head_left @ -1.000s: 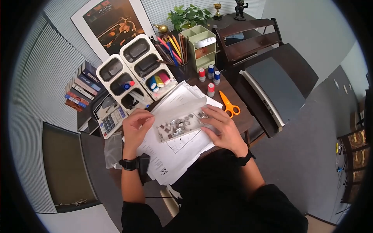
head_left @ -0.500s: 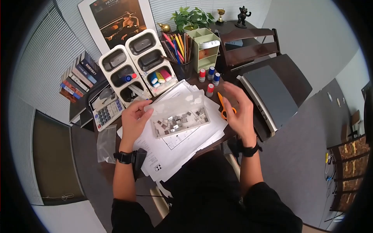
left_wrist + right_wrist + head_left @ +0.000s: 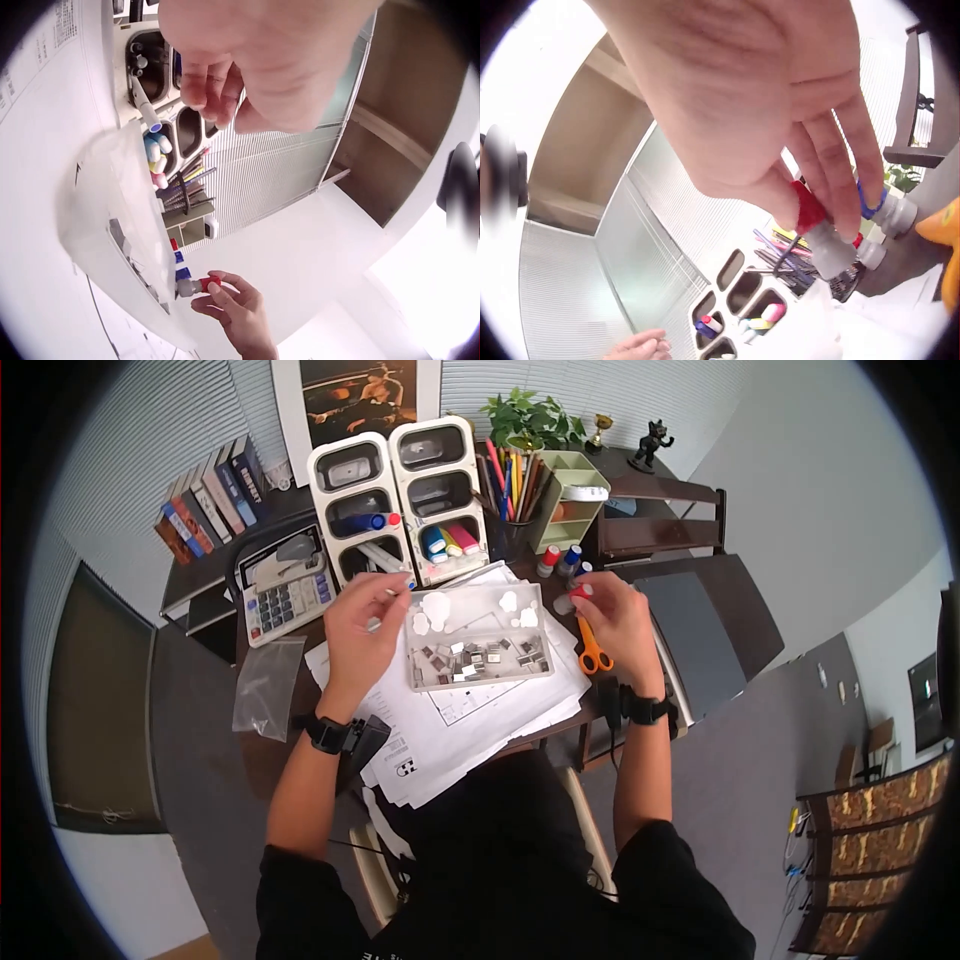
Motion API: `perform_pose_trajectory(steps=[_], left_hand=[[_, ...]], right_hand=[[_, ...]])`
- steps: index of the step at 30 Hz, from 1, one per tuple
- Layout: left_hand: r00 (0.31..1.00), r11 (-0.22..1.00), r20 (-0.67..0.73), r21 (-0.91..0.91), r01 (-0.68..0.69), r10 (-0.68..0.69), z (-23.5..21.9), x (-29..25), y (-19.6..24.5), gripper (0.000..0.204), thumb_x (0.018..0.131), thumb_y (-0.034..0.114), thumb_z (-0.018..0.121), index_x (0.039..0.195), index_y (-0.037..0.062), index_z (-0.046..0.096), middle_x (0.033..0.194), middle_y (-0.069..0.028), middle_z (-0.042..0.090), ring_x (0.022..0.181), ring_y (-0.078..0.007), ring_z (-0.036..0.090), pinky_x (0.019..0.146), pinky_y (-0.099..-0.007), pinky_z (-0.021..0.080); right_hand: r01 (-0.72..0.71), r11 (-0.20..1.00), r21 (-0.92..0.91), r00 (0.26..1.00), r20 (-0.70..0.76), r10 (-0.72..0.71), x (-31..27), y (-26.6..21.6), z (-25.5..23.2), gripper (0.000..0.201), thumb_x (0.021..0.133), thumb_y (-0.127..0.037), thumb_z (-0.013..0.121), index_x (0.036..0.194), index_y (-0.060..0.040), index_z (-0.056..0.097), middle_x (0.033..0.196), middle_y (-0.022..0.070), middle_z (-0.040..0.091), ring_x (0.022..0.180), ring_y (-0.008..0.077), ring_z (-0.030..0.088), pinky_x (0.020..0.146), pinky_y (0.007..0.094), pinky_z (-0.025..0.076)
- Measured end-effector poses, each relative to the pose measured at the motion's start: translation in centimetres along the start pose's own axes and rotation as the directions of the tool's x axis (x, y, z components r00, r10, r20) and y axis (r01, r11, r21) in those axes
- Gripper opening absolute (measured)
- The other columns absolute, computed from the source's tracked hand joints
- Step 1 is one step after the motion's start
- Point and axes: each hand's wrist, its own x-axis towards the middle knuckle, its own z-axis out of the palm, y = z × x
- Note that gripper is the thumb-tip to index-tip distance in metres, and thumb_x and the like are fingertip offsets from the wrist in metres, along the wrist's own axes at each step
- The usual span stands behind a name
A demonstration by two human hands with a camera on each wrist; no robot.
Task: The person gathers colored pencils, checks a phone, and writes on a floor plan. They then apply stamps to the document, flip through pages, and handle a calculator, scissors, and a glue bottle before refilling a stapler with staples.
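My right hand (image 3: 624, 622) pinches a small cylinder with a red top and grey base (image 3: 826, 244) between thumb and fingers, above the orange scissors (image 3: 594, 650). It is tilted in the right wrist view. My left hand (image 3: 362, 635), fingers loosely curled and holding nothing, hovers by the back left corner of a translucent plastic box (image 3: 480, 682). The box's lid (image 3: 475, 605) stands up at the back, and many small silvery pieces (image 3: 468, 660) lie inside. Under the box is a stack of printed papers (image 3: 400, 760).
Several similar cylinders, red- and blue-topped (image 3: 551, 560), stand behind the right hand. A white organizer (image 3: 400, 525) holds markers, beside a pencil cup (image 3: 512, 540) and green holder (image 3: 560, 500). A calculator (image 3: 285, 600) and clear plastic bag (image 3: 268, 685) lie left; a dark grey flat device (image 3: 690, 630) stands right.
My right hand has left the box's right side, moved right and taken hold of a red-topped cylinder. The left hand has drawn slightly away from the lid, which stands more upright. The head view has shifted.
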Motion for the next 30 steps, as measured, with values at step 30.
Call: perform_pose_trajectory(steps=[30], left_hand=[[0.885, 0.988, 0.466, -0.137, 0.077, -0.004, 1.7, -1.8, 3.2, 0.032, 0.078, -0.007, 0.078, 0.109, -0.0016, 0.073, 0.113, -0.0131, 0.069, 0.090, -0.0154, 0.067, 0.080, -0.0270, 0.057]], right_hand=[[-0.183, 0.518, 0.835, 0.973, 0.080, 0.214, -7.2, -7.4, 7.3, 0.029, 0.091, 0.006, 0.068, 0.118, 0.0078, 0.061, 0.109, 0.0193, 0.072, 0.089, 0.0228, 0.073, 0.079, 0.0333, 0.062]])
